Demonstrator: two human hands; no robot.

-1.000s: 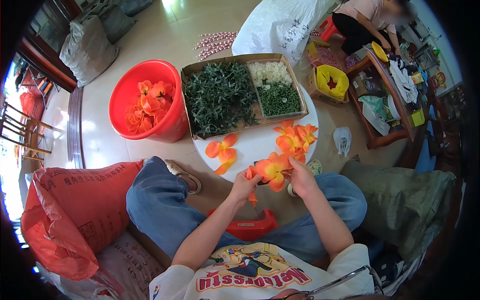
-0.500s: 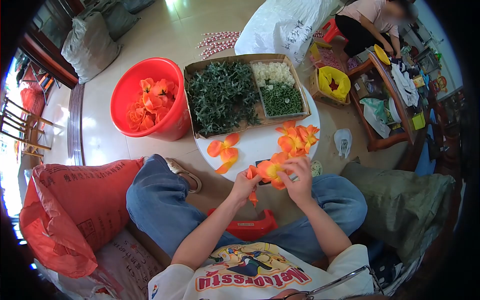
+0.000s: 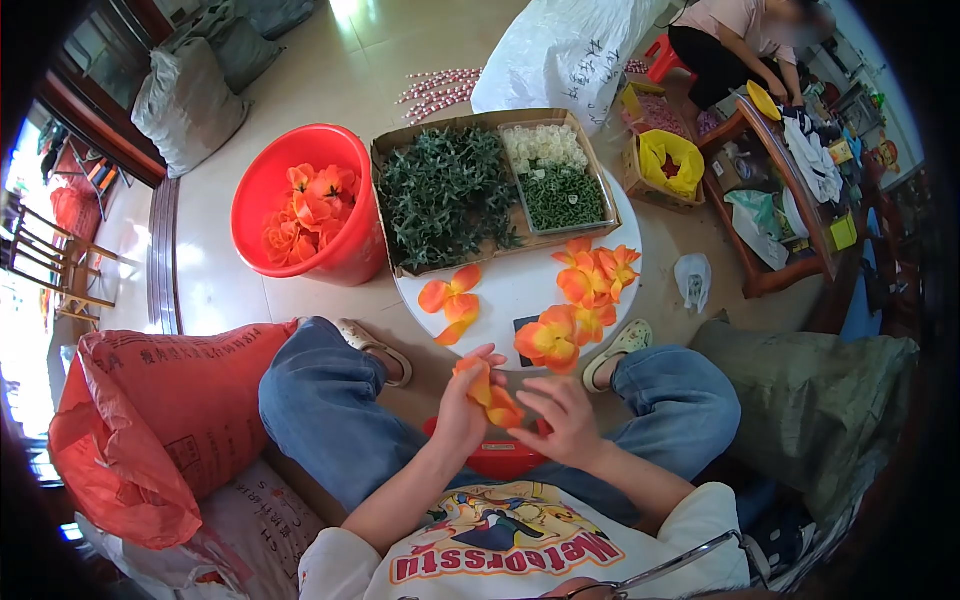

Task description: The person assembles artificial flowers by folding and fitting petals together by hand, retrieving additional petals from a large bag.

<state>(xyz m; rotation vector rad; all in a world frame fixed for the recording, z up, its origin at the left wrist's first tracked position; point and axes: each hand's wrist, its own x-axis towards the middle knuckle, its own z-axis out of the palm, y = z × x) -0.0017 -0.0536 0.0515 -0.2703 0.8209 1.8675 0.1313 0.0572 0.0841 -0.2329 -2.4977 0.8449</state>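
Orange-yellow petals [image 3: 492,398] are held by my left hand [image 3: 462,412] over my lap, its fingers curled about them. My right hand [image 3: 562,420] is just to their right, fingers apart and close to the lower petal; whether it touches is unclear. At the near edge of the round white table [image 3: 500,300] lies an orange-yellow artificial flower [image 3: 548,338], partly over a dark flat object [image 3: 524,326]. Behind it is a cluster of similar flowers [image 3: 597,272]. Loose petals [image 3: 450,300] lie at the left of the table.
A cardboard tray [image 3: 500,262] holds green sprigs [image 3: 440,190] and a clear box of white and green pieces. At left stands a red bucket [image 3: 250,215] of orange flowers. Sacks [image 3: 180,400] flank my legs. Another person [image 3: 735,40] bends at the back right.
The flower that was between my hands now lies on the table's near edge. Both hands have moved down toward my lap, with petals in the left and the right one's fingers spread.
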